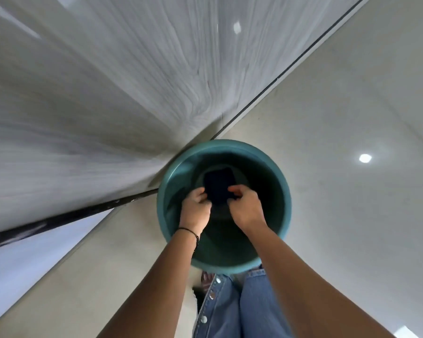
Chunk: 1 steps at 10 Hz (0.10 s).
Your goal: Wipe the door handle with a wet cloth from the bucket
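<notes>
I can't make out water in the dark bucket [224,147]; my left hand [195,208] and right hand [246,207] each pinch the dark cloth [217,185].

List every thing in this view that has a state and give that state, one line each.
bucket: upright on the floor, open at the top, both hands inside.
dark cloth: held by its near edge, hanging down inside the bucket.
left hand: pinching the cloth's left corner.
right hand: pinching the cloth's right corner.
door handle: not in view.
</notes>
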{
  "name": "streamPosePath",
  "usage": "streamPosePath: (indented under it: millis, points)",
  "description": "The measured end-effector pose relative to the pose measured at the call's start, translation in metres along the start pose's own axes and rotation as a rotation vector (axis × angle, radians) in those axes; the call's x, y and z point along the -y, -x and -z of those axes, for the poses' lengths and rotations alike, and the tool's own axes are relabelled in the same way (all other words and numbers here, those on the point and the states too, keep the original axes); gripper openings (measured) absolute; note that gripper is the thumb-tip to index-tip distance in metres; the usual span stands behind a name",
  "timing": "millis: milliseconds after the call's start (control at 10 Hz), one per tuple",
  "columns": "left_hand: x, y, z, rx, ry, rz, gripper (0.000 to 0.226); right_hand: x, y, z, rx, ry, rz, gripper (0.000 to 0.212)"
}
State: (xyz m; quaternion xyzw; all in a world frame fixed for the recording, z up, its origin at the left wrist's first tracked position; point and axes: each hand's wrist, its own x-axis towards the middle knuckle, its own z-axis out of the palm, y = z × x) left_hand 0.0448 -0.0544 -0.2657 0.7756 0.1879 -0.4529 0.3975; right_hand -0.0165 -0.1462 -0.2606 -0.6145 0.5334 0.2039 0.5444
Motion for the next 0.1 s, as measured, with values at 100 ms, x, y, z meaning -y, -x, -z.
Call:
streamPosePath:
  millis: [100]
  points:
    - [-0.0179,0.0611,0.0217,0.047,0.118,-0.034,0.037,0.0209,0.0567,0.0164,-0.005,-0.086,0.070,0.035]
